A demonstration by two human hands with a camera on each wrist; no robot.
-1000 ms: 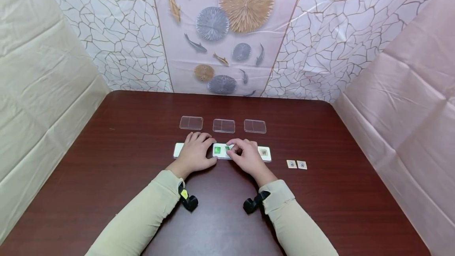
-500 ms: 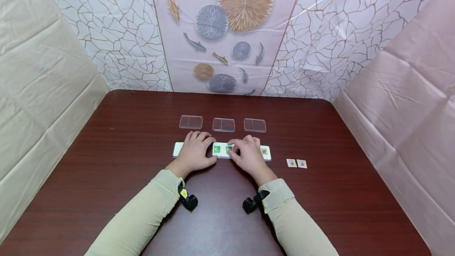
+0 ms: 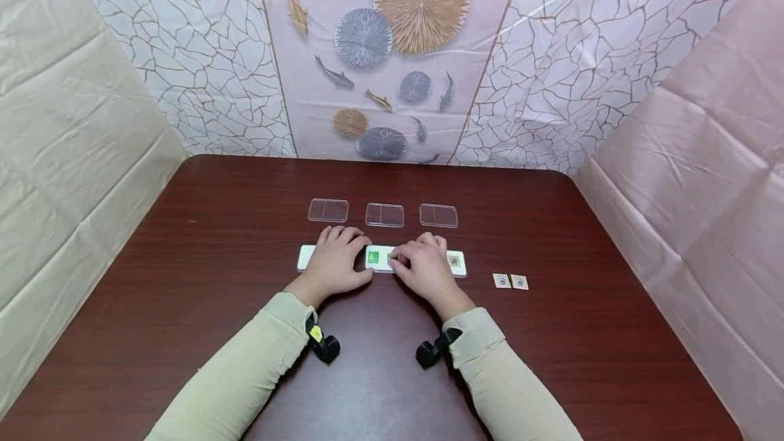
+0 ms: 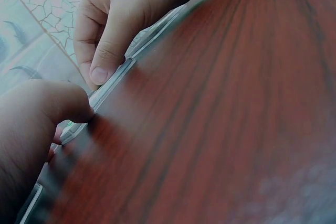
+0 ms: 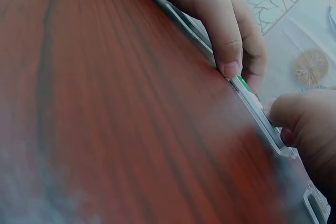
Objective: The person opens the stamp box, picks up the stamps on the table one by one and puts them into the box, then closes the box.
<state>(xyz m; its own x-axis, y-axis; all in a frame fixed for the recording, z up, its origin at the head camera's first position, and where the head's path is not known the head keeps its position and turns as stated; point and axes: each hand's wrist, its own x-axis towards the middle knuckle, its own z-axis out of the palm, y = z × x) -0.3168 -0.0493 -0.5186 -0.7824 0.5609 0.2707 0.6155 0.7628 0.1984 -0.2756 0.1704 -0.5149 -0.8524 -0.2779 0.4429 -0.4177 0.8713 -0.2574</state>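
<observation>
On the bench (image 3: 382,386), the middle case (image 3: 382,263) lies flat between the hands. Its left end is gripped by the left hand (image 3: 335,263), thumb against the near edge and index finger at the far one. At its right end, a green square (image 3: 390,256) is pinched by the right hand (image 3: 427,272), the fingertips almost together and most of the square hidden by them.

Should the left hand's thumb be eased off, the case could be skidded sideways by pressure from the right hand — and the square left crooked. If the pinch were released unevenly, the square could be tipped up by one fingertip. The two tiles (image 3: 501,281), well apart from the right hand on its outer side, seem less at risk; the right case (image 3: 462,271), partly covered by that hand, could be knocked by its outer fingers.

Since half a second ago, the right hand's fingertips have been drawn closer together — less green is shown. The left hand, the tiles and the clear plates (image 3: 384,215) beyond the hands are left as they were.
</observation>
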